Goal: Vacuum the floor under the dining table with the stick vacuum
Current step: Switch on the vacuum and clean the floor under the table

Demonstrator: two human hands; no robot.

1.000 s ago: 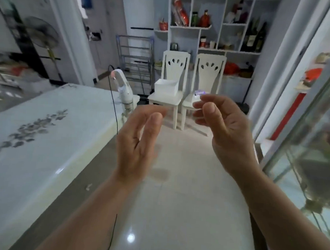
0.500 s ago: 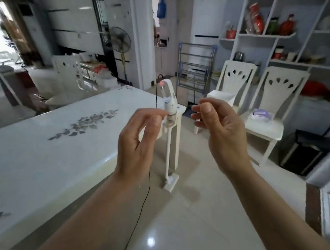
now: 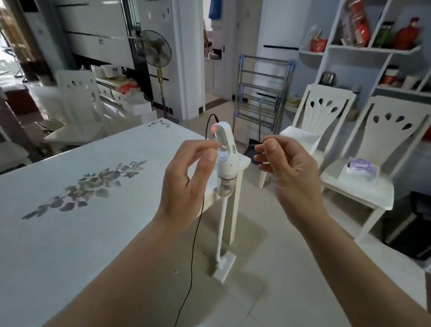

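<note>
So the white stick vacuum [image 3: 225,168] stands upright right at the corner of the white flower-print tabletop [image 3: 58,230], head on the pale tiled floor [image 3: 265,301], thin black cord [image 3: 193,261] dangling. Left hand [image 3: 183,186] and right hand [image 3: 292,181] hover in front of it, fingers loosely curled, gripping nothing.

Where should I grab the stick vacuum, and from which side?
Probably take the curved handle at the top of the stick vacuum, coming with the right hand from the open right side: it stands upright against the table corner, and the cord hangs on its left.
</note>
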